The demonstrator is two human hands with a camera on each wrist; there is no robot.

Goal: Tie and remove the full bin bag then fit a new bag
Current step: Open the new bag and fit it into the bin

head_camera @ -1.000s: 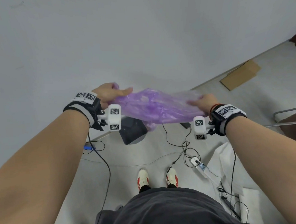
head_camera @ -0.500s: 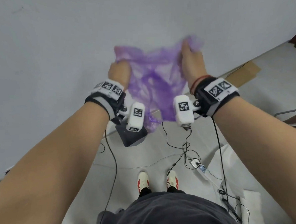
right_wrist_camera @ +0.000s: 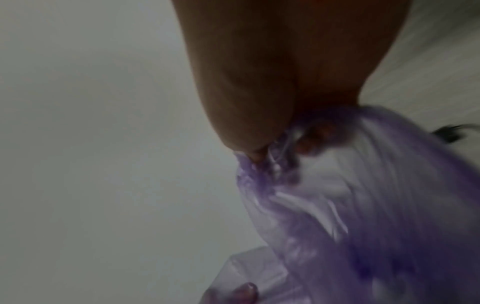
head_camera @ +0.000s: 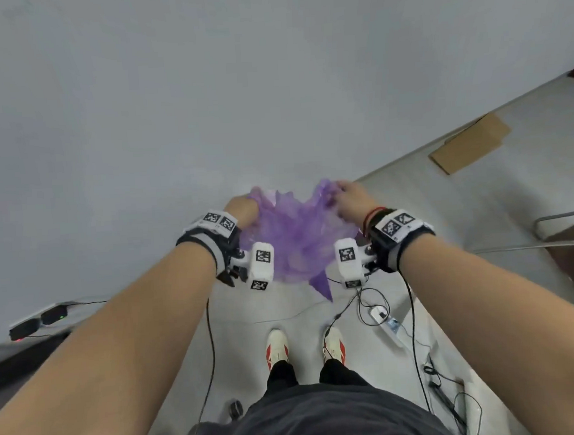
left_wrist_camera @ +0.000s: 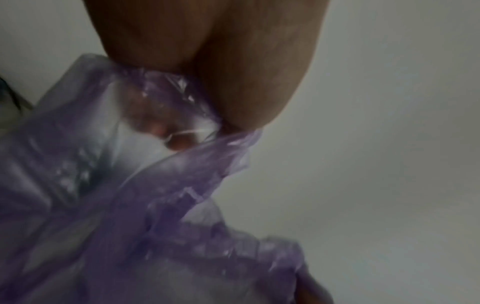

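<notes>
Left hand point(head_camera: 241, 210): clenched on the left edge of the purple bin bag point(head_camera: 295, 243), fingers curled into the film
Right hand point(head_camera: 351, 200): clenched on the right edge of the same bag
Bag position: held in the air between both hands, in front of the wall point(head_camera: 205, 104), crumpled, one corner hanging down above the floor point(head_camera: 318, 319)
Floor items: shoes point(head_camera: 276, 347), power strip point(head_camera: 388, 323), cardboard piece point(head_camera: 469, 144) near the wall
Wrist views: blurred

Bare forearms. Left hand point(head_camera: 241, 210): black wrist strap, white plate with two square markers, white camera block point(head_camera: 261, 265) below, cable trailing. Right hand point(head_camera: 351, 198): same rig point(head_camera: 349, 262), plus red cord bracelet point(head_camera: 372, 213). Dark shorts point(head_camera: 325, 420), white-red shoes point(head_camera: 276, 347).
</notes>
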